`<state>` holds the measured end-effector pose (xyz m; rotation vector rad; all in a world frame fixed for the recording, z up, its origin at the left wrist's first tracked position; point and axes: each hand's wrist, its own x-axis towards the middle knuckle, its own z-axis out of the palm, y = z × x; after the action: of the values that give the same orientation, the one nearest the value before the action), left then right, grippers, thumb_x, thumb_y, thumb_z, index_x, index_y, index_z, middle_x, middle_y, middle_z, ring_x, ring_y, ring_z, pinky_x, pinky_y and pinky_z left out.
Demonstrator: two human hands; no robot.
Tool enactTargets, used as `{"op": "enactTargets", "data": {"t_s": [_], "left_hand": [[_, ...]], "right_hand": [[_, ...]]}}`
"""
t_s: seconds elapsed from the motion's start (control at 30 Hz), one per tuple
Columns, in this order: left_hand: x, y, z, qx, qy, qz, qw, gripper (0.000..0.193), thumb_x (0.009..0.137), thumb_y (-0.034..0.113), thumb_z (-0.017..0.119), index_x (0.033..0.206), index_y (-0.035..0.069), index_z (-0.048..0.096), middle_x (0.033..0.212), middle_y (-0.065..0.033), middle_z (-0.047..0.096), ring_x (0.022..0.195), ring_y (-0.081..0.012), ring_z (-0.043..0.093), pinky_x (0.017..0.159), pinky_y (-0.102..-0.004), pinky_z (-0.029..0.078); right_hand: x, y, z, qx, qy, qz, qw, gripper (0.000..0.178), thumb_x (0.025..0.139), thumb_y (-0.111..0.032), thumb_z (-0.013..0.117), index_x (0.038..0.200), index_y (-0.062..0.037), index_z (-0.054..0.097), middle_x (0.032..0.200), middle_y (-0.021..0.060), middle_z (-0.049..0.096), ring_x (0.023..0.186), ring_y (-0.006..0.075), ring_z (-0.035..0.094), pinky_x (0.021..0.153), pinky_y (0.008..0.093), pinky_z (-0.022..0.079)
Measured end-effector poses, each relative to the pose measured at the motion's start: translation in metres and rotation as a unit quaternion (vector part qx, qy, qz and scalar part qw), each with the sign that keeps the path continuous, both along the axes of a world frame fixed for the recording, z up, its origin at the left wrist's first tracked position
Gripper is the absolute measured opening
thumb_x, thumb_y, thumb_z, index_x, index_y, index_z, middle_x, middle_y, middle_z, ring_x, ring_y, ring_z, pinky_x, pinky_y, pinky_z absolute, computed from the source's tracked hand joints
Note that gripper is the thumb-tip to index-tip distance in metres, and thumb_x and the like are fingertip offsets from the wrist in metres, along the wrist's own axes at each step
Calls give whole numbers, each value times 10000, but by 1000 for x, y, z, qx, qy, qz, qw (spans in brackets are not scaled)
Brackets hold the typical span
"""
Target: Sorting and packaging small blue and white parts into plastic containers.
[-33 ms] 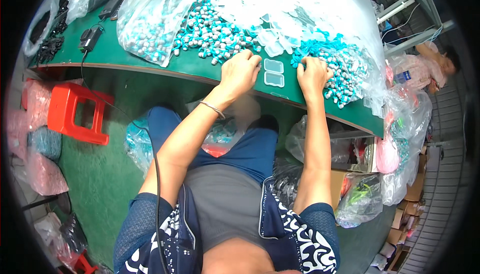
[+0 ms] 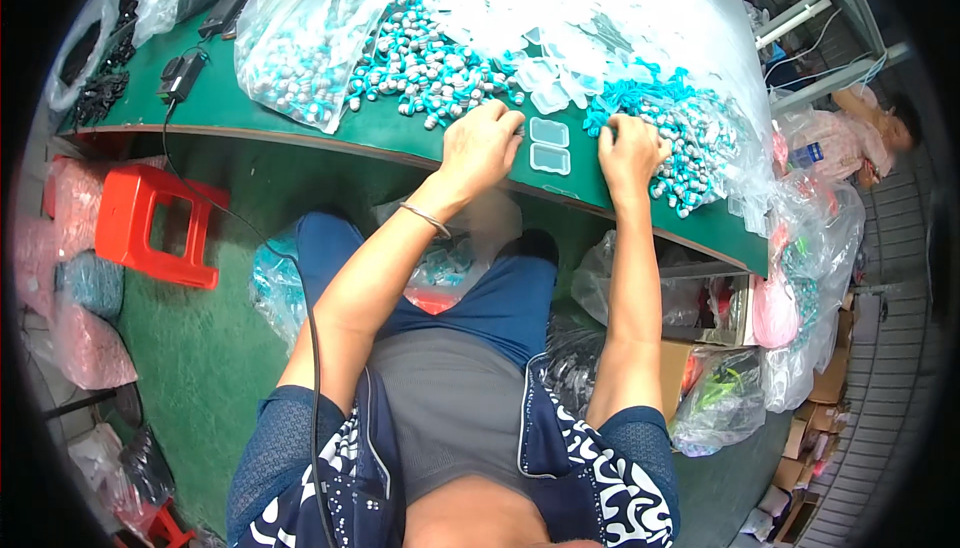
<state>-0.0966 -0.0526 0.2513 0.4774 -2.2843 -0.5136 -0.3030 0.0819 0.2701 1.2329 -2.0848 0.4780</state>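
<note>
My left hand (image 2: 480, 146) is over the table's near edge with its fingers curled together. A bit of something greyish shows at its fingertips, too small to make out. Just right of it lies an open clear plastic case (image 2: 549, 145), its two halves flat on the green table. My right hand (image 2: 630, 155) has its fingers bent down at the near edge of a heap of blue and silver-grey small pieces (image 2: 690, 163); what they pinch, if anything, is hidden. Beyond my left hand spreads another heap of such pieces (image 2: 430, 63).
More clear cases (image 2: 550, 83) lie between the heaps. A clear bag of pieces (image 2: 300, 68) and a black adapter (image 2: 182, 76) with a cable are on the left. A red stool (image 2: 150, 228) stands on the floor. Another person (image 2: 840, 138) is at far right.
</note>
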Motion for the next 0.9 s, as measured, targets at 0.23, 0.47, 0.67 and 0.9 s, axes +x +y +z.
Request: {"op": "enactTargets", "data": {"t_s": [0.23,0.47,0.67,0.9], "left_hand": [[9,4,8,-21,-8,-37,999,491,757,414,768,1166,159,675,986,-98,617,915,-278,624,757,-399,522],[8,5,2,-66,-36,-35,997,469,761,456,759,1151,206,688,1045,-90,601,930,-274,592,763,-402,500],[8,7,5,-67,-53,-35,996,464,765,449,759,1154,208,687,1046,-89,602,930,-274,594,776,-404,499],[10,6,3,-69,-42,-33,996,478,774,440,752,1174,189,675,1031,-91,600,927,-279,593,785,-407,498]], "right_hand": [[56,18,20,12,-63,194,979,116,787,-145,727,886,-160,669,891,-7,666,912,194,608,915,427,335],[65,9,16,83,-74,213,971,113,789,-94,723,895,-129,699,848,21,640,852,233,606,863,421,403],[59,5,10,51,-177,251,950,111,779,-47,721,886,-72,706,844,74,651,833,291,622,760,407,488],[59,11,7,-15,-220,272,937,168,804,32,663,938,-53,718,926,110,695,878,281,659,803,381,507]]}}
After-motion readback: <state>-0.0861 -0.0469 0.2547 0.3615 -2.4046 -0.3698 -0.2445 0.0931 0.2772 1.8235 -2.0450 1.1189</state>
